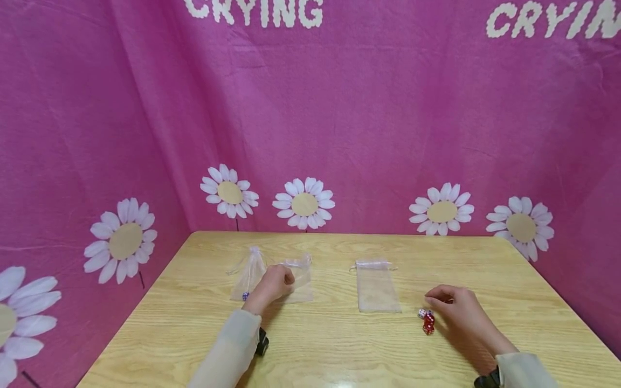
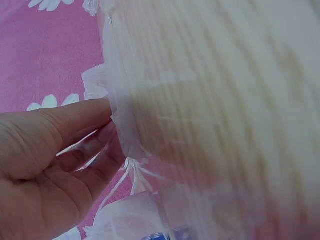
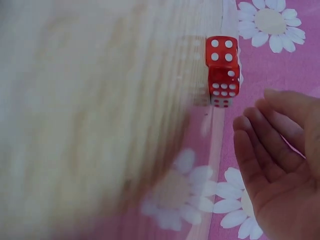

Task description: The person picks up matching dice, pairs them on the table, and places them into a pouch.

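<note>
1. Pale sleeves (image 1: 230, 345) reach in over the wooden desk (image 1: 330, 345).
2. Left hand (image 1: 275, 283) pinches the edge of the middle sheer bag (image 1: 303, 280) between thumb and fingers.
3. Just beside it, the left bag (image 1: 255, 267) has a blue die (image 1: 245, 296) near its bottom.
4. Right hand (image 1: 460, 308), empty with fingers loosely bent, is just beside red dice (image 1: 428, 324) and a white die (image 1: 421, 313).
5. Between the hands, the right bag (image 1: 378, 291) lies flat.
</note>
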`<action>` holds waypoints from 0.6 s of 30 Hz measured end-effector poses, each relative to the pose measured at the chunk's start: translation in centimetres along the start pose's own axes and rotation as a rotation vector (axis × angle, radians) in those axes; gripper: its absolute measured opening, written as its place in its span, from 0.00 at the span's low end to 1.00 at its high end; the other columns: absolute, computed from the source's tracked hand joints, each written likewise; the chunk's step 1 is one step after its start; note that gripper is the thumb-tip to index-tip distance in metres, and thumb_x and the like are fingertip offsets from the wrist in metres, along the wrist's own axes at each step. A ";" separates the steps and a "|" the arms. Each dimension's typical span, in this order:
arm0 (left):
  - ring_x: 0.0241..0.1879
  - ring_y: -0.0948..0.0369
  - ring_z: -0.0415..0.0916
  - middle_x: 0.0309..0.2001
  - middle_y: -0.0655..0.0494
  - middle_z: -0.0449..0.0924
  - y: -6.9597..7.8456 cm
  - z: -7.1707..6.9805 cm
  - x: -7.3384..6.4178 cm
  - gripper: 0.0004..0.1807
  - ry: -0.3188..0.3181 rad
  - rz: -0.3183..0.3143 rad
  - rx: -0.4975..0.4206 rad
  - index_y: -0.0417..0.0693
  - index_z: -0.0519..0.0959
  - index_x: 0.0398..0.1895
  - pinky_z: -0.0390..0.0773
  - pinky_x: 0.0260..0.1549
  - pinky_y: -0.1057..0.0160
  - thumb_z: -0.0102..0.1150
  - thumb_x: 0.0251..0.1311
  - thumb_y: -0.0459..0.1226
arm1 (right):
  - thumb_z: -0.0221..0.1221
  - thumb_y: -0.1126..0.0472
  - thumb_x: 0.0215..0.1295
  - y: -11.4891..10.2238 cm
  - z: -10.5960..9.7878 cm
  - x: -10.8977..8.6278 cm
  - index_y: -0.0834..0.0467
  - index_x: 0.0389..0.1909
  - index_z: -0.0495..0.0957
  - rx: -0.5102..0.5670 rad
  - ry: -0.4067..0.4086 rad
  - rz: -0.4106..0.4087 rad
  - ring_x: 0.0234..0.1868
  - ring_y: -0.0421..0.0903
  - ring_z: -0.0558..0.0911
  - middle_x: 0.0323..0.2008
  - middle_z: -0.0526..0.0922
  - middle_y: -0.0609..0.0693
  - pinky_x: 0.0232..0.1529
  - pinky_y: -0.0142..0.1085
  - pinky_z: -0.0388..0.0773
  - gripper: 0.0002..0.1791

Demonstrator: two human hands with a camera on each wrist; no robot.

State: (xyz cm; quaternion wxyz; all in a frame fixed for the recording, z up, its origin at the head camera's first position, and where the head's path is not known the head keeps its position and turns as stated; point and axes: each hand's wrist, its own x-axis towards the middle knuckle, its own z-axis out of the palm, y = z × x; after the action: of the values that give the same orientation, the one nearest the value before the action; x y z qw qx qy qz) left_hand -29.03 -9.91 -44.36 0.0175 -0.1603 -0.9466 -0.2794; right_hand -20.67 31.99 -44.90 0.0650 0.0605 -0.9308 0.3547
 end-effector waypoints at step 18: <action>0.38 0.54 0.80 0.35 0.46 0.84 0.0 0.1 -0.1 0.05 -0.002 0.012 0.014 0.37 0.85 0.34 0.82 0.40 0.57 0.66 0.53 0.26 | 0.67 0.60 0.59 1.0 -0.4 -1.1 0.54 0.34 0.83 -0.047 -0.134 -0.191 0.31 0.26 0.78 0.32 0.86 0.44 0.33 0.28 0.80 0.04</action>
State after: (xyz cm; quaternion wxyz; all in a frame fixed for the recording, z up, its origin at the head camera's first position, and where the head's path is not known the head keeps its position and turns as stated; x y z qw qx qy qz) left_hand -28.96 -9.92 -44.43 0.0193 -0.1664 -0.9476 -0.2722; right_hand -19.71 33.06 -45.46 0.0374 0.1711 -0.9311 0.3199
